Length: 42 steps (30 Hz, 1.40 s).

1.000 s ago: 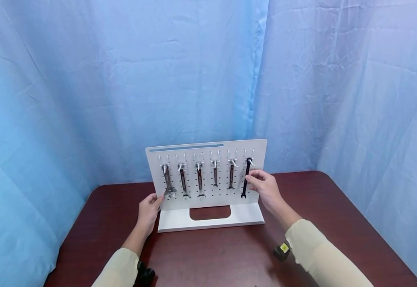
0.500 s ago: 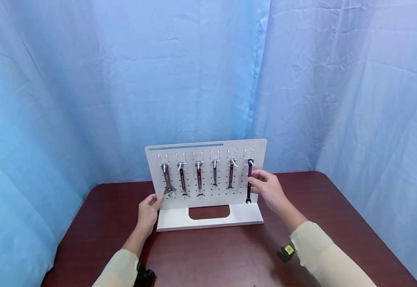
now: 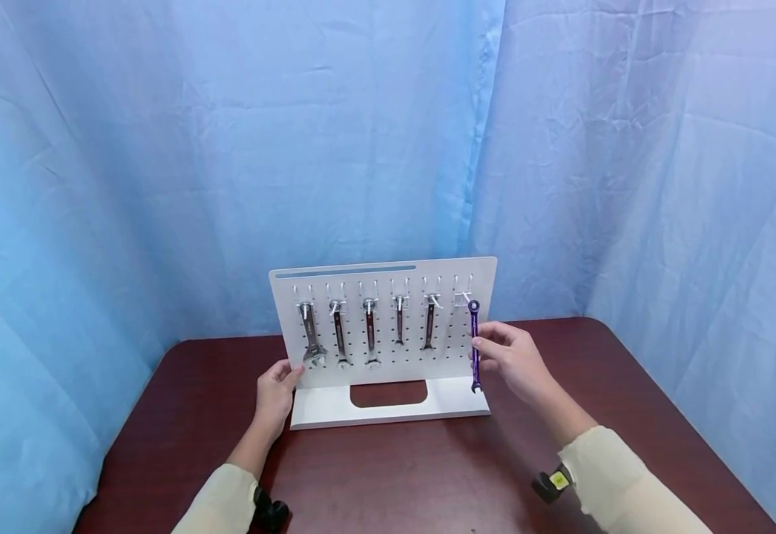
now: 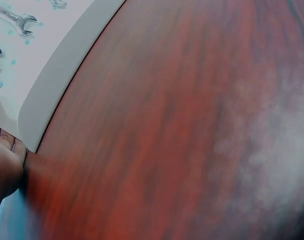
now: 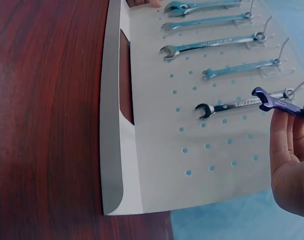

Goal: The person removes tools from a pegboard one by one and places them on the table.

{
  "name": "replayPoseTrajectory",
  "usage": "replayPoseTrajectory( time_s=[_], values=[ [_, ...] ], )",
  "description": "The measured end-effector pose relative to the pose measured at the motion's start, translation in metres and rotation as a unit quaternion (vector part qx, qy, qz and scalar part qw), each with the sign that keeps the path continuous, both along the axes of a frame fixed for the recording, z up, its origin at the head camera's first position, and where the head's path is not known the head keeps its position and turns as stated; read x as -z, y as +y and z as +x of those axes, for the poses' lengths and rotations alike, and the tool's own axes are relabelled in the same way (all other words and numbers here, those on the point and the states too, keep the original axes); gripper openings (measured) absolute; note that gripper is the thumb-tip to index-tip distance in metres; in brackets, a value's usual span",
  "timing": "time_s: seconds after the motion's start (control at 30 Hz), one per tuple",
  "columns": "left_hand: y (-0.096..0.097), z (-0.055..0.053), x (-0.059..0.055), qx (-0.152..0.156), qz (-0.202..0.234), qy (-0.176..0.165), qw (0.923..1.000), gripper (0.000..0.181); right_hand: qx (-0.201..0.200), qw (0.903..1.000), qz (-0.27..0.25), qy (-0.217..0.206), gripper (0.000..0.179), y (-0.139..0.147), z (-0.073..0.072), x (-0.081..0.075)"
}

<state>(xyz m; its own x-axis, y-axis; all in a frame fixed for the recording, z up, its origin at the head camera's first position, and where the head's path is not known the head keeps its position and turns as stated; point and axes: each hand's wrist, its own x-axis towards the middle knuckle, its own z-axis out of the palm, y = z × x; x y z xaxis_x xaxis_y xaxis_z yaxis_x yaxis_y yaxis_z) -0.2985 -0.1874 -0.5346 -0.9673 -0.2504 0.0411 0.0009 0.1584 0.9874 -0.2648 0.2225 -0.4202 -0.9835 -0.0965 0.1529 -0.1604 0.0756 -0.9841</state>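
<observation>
A white pegboard stand point(image 3: 328, 377) stands upright on the table, with several silver wrenches hanging from its hooks. My left hand point(image 3: 274, 397) grips its left edge, thumb in front and fingers behind, beside the adjustable wrench point(image 3: 311, 337). At the right end, my right hand point(image 3: 515, 362) pinches a purple combination wrench point(image 3: 475, 348) by the middle of its shaft. The wrench hangs nearly vertical, ring end up, just in front of the tip of the rightmost hook point(image 3: 463, 299). In the right wrist view its open end point(image 5: 264, 99) shows, while the ring end is hidden.
The stand's flat base point(image 3: 458, 400) with a cut-out faces me on the dark red wooden table point(image 3: 388, 475). Blue curtains point(image 3: 334, 148) hang behind and at both sides. Each wrist wears a small black camera point(image 3: 548, 486).
My right hand has drawn the purple wrench off the rightmost hook, toward me and slightly down and right. My left hand has stayed on the board's edge.
</observation>
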Motion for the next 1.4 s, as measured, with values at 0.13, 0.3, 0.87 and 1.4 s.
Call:
replayPoseTrajectory(
  time_s=[0.13, 0.3, 0.87, 1.4],
  values=[
    [0.000, 0.000, -0.001, 0.002, 0.000, 0.003, 1.0000, 0.019, -0.011, 0.9997, -0.022, 0.005, 0.029, 0.000, 0.009, -0.004],
    [0.001, 0.000, -0.001, 0.000, -0.001, 0.003, 1.0000, 0.017, -0.018, 0.9992, -0.033, 0.013, 0.023, 0.002, 0.018, -0.008],
    [0.003, 0.002, -0.001, 0.000, -0.004, -0.002, 1.0000, 0.013, 0.023, 0.9973, 0.038, -0.058, 0.025, 0.059, -0.004, 0.034],
    [0.005, 0.002, -0.002, -0.001, -0.012, -0.008, 0.9999, 0.016, 0.058, 0.9707, 0.190, -0.135, 0.018, 0.070, -0.030, 0.092]
  ],
)
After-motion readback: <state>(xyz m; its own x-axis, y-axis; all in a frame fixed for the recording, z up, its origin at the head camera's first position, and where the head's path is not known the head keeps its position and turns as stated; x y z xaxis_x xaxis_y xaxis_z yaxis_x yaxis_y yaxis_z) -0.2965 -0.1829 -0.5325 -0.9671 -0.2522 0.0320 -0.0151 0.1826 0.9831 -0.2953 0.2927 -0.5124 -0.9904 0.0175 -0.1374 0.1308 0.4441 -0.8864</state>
